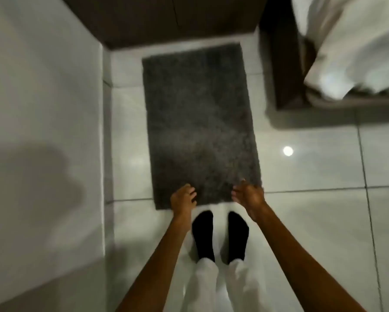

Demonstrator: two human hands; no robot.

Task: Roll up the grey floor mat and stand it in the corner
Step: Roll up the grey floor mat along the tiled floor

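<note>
The grey floor mat (198, 122) lies flat on the white tiled floor, its long side running away from me toward a dark wooden panel. My left hand (182, 199) hovers over the mat's near left corner with fingers curled and apart, holding nothing. Over the near right corner, my right hand (248, 197) is likewise empty, fingers spread and pointing down. Whether either hand touches the pile is unclear through the blur. My feet in black socks (220, 235) stand just behind the mat's near edge.
A white wall (42, 109) runs along the left and meets the dark wooden panel (166, 19) in a corner at the far left. A bed with white bedding (355, 46) on a dark frame stands at the far right. Glossy tiles (312, 221) extend to the right.
</note>
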